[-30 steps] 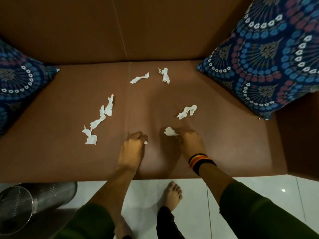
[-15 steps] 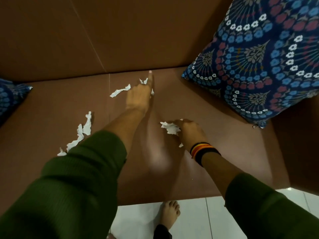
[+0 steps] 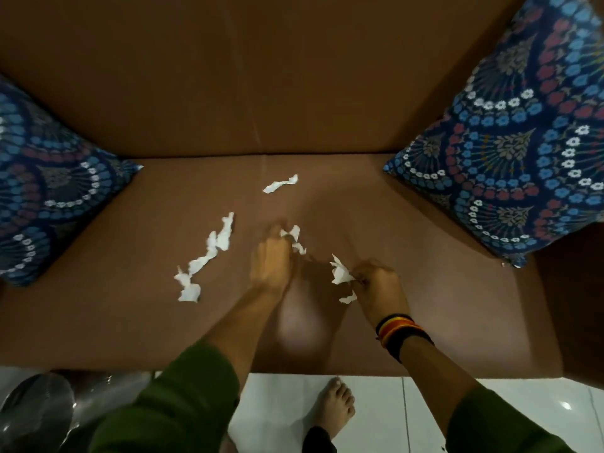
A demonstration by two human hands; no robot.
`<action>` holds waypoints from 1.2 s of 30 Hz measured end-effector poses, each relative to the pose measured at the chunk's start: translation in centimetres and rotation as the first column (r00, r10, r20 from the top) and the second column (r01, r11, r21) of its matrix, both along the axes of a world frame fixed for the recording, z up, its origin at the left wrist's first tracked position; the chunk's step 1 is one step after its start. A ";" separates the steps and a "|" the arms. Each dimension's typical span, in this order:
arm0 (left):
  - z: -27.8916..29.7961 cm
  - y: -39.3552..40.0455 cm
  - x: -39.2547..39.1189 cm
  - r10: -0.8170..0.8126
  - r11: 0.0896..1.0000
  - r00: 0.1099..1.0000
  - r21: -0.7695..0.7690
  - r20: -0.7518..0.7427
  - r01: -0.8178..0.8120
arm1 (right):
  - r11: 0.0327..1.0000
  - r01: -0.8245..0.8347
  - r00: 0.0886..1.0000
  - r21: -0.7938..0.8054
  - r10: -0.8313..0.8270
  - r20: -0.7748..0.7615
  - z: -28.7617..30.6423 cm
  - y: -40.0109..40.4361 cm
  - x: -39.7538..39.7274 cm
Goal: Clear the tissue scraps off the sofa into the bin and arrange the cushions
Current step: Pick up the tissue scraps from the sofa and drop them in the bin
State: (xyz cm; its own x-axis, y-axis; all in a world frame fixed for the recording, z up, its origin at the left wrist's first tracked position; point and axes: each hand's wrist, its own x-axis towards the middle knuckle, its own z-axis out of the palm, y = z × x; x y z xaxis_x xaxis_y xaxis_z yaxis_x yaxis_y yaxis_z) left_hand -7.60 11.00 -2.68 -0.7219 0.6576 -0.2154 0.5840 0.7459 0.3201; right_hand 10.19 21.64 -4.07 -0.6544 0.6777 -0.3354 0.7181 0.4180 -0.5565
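White tissue scraps lie on the brown sofa seat (image 3: 425,289). My left hand (image 3: 273,259), blurred, is closed on a tissue scrap (image 3: 295,238) at the seat's middle. My right hand (image 3: 376,289), with striped bangles on the wrist, grips crumpled tissue scraps (image 3: 340,274). One loose scrap (image 3: 280,183) lies near the backrest. A long chain of scraps (image 3: 206,259) runs to the left of my left hand. A blue patterned cushion (image 3: 510,135) leans in the right corner, another cushion (image 3: 45,188) in the left corner.
A shiny metal bin (image 3: 36,416) stands on the floor at the lower left, below the sofa's front edge. White floor tiles (image 3: 281,403) and a bare foot (image 3: 333,407) show below the seat. The sofa backrest (image 3: 228,76) fills the top.
My left hand pulled back from the far scrap near the backrest to the middle of the seat, with that scrap in it. My right hand lifted slightly with its scraps. The view tilted down.
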 end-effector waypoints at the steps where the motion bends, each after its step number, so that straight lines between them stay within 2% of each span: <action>1: 0.5 -2.7 0.3 0.066 0.998 0.996 0.009 0.060 -0.067 | 1.000 -0.006 1.000 -0.018 0.006 0.024 0.6 -1.0 -0.8; 4: 1.2 -10.8 0.9 0.230 0.970 0.958 0.041 0.174 -0.240 | 0.995 -0.009 0.998 -0.104 0.015 0.062 2.1 -5.0 -3.9; 7: 1.3 -18.8 0.4 0.429 0.884 0.874 0.093 0.228 -0.458 | 0.976 -0.039 0.999 -0.214 0.042 0.011 3.0 -10.7 -7.8; 10: 1.4 -27.7 -0.6 0.575 0.764 0.774 0.166 0.263 -0.624 | 0.955 -0.150 0.989 -0.256 0.145 -0.039 3.2 -18.0 -11.7; 13: 1.3 -37.3 -2.3 0.700 0.597 0.633 0.214 0.331 -0.773 | 0.905 -0.234 0.972 -0.356 0.225 -0.068 2.6 -26.8 -15.9; 17: -0.6 -49.5 -4.3 0.866 0.379 0.384 0.080 0.320 -0.922 | 0.847 -0.307 0.948 -0.433 0.314 -0.057 0.5 -39.4 -21.2; 22: -5.0 -60.7 -7.2 0.937 0.322 0.297 -0.125 0.185 -0.938 | 0.801 -0.450 0.880 -0.395 0.473 -0.045 -2.9 -53.0 -27.0; 24: -6.7 -63.6 -8.6 0.950 0.283 0.261 -0.122 0.174 -0.951 | 0.784 -0.519 0.835 -0.339 0.550 -0.005 -4.7 -57.0 -29.2; 28: -10.5 -67.3 -11.2 0.952 0.260 0.240 -0.088 0.188 -0.962 | 0.754 -0.583 0.779 -0.303 0.624 0.053 -8.4 -62.6 -33.0; 32: -13.1 -68.6 -12.0 0.887 0.298 0.278 0.003 0.368 -0.955 | 0.678 -0.660 0.682 -0.323 0.721 0.120 -11.1 -64.7 -33.7; 34: -13.1 -68.4 -11.7 0.838 0.411 0.379 0.003 0.393 -0.912 | 0.636 -0.735 0.636 -0.237 0.767 0.085 -10.8 -64.0 -32.6; 36: -12.2 -67.6 -11.0 0.786 0.584 0.548 -0.051 0.286 -0.810 | 0.591 -0.801 0.592 -0.097 0.805 0.022 -9.7 -62.5 -30.6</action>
State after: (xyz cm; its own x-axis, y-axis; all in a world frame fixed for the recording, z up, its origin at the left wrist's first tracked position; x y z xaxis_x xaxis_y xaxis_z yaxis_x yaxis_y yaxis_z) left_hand -18.65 -56.57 -14.84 -0.8839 -0.1399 -0.4462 -0.3508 0.8294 0.4349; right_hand -20.42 -40.84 -13.77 -0.8997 -0.1396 -0.4136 0.1414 0.8032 -0.5787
